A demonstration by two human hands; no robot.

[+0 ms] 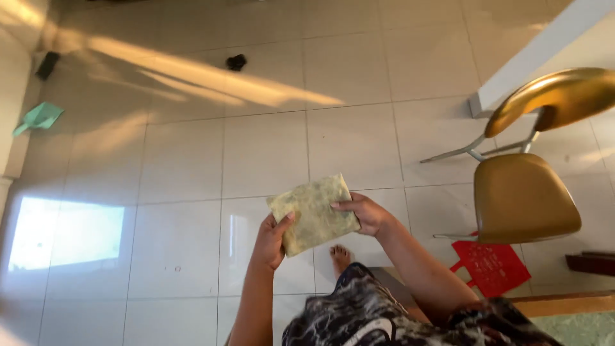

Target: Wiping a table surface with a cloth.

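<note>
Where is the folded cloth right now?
The folded cloth is mid-frame in the head view, held between the left hand and right hand, above the tiled floor.

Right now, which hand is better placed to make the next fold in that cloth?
Probably the right hand: its fingers lie over the folded cloth's right edge, free to turn it. The left hand supports the lower left corner from beneath, thumb on top, so it serves as the anchor.

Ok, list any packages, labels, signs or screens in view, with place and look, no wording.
Flat red plastic bag: on the tiled floor under the tan chair, with pale print.
Folded mottled green cloth: held by left hand and right hand; no label visible.
</note>
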